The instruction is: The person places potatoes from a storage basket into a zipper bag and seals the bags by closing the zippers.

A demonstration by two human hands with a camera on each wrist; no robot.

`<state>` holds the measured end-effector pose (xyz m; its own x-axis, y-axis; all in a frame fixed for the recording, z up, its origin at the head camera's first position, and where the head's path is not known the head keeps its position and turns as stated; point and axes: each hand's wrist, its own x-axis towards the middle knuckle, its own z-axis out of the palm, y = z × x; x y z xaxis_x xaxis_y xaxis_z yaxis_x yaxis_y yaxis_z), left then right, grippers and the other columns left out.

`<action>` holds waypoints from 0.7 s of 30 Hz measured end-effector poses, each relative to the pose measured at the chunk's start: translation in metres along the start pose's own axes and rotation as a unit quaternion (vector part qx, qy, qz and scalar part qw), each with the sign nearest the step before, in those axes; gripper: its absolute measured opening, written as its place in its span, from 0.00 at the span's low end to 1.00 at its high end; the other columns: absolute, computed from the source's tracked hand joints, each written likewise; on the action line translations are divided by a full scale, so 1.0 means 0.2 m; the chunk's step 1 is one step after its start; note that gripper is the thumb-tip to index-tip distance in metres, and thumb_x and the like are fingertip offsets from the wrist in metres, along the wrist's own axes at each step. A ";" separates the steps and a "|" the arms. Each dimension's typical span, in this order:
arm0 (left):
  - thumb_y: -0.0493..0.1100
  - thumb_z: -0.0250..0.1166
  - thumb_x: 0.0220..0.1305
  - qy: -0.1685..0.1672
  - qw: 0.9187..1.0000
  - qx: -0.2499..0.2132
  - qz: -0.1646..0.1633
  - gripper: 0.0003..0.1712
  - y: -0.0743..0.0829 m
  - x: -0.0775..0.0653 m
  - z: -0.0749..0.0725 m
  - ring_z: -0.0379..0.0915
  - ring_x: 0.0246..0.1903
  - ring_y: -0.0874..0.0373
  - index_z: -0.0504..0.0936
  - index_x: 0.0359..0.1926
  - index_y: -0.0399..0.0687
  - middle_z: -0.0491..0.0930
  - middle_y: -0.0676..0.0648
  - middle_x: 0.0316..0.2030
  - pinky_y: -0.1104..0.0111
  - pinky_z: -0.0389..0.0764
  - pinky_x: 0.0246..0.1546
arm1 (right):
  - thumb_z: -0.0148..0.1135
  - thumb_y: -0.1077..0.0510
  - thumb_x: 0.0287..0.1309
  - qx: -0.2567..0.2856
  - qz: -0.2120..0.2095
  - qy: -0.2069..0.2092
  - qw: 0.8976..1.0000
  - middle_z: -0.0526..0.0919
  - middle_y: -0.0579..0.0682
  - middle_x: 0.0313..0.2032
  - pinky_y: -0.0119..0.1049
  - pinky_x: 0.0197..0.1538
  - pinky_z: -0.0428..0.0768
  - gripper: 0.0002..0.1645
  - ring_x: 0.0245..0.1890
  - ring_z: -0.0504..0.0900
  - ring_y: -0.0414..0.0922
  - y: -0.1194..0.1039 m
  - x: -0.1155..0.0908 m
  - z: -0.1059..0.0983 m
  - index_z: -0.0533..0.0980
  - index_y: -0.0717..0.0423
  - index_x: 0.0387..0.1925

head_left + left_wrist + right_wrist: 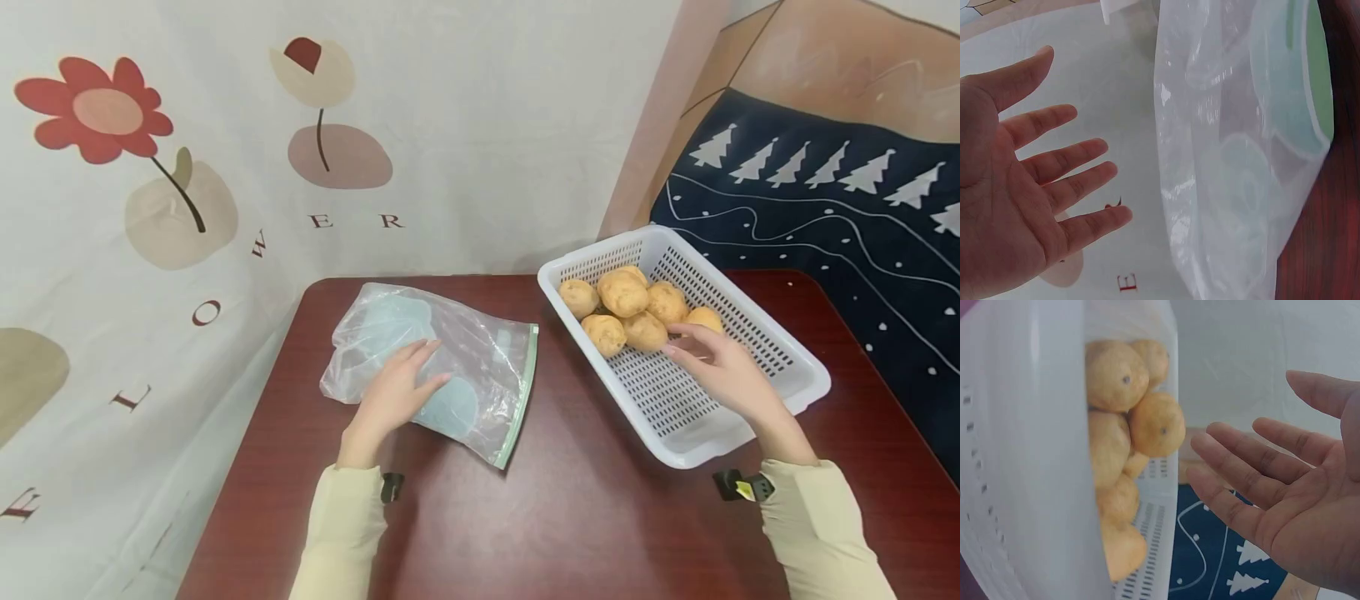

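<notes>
A clear zip bag (480,350) with a green edge strip lies on the table, its mouth facing right. My left hand (397,387) hovers above the bag, fingers spread and holding nothing; the left wrist view shows its bare palm (1010,200) beside the upright-looking plastic. Several potatoes (624,293) are heaped at the far left end of a white perforated basket (780,400). Over the basket's middle is my right hand (720,367), its fingertips near the closest potatoes. In the right wrist view that hand (1291,500) has relaxed, parted fingers with nothing between them.
The dark red table (570,517) carries the bag at left and the basket at right. Behind it hangs a pale curtain (480,125) with printed flowers and letters. A navy cloth (825,208) with white trees hangs at the right.
</notes>
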<state>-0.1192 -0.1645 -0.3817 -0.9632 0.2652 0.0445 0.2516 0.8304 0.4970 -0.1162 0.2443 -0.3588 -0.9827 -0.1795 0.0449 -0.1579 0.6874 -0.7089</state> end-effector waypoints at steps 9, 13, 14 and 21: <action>0.50 0.61 0.60 -0.032 0.998 -0.051 0.013 0.32 0.10 0.10 0.09 0.60 0.60 0.44 0.67 0.61 0.38 0.68 0.39 0.58 0.53 0.62 0.63 | 0.52 0.48 0.63 0.052 0.033 -0.006 0.998 0.72 0.66 0.53 0.55 0.50 0.77 0.30 0.47 0.76 0.59 -0.06 0.01 0.05 0.67 0.66 0.57; 0.49 0.61 0.59 -0.051 0.995 -0.079 0.015 0.32 0.16 0.15 0.14 0.60 0.60 0.44 0.68 0.60 0.37 0.69 0.39 0.57 0.55 0.62 0.64 | 0.53 0.51 0.63 0.088 0.029 0.001 0.996 0.76 0.65 0.48 0.37 0.46 0.82 0.28 0.42 0.80 0.50 -0.07 0.01 0.08 0.68 0.67 0.56; 0.49 0.61 0.59 -0.052 0.995 -0.086 0.016 0.31 0.17 0.17 0.16 0.61 0.59 0.44 0.68 0.60 0.37 0.69 0.39 0.57 0.55 0.62 0.64 | 0.53 0.51 0.63 0.100 0.028 0.000 0.995 0.77 0.64 0.47 0.33 0.44 0.83 0.27 0.40 0.81 0.47 -0.07 0.02 0.09 0.68 0.67 0.56; 0.45 0.63 0.57 -0.063 0.990 -0.126 0.015 0.28 0.25 0.25 0.28 0.69 0.52 0.44 0.71 0.57 0.37 0.73 0.37 0.52 0.54 0.71 0.57 | 0.53 0.56 0.63 0.154 0.017 -0.002 0.988 0.79 0.65 0.43 0.34 0.42 0.84 0.24 0.36 0.80 0.36 -0.10 0.02 0.13 0.67 0.68 0.55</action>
<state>-0.1494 -0.0834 -0.4032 -0.9323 0.3596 -0.0387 0.2322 0.6772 0.6982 -0.1152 0.2110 -0.3634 -0.9866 -0.1624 0.0145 -0.0865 0.4462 -0.8908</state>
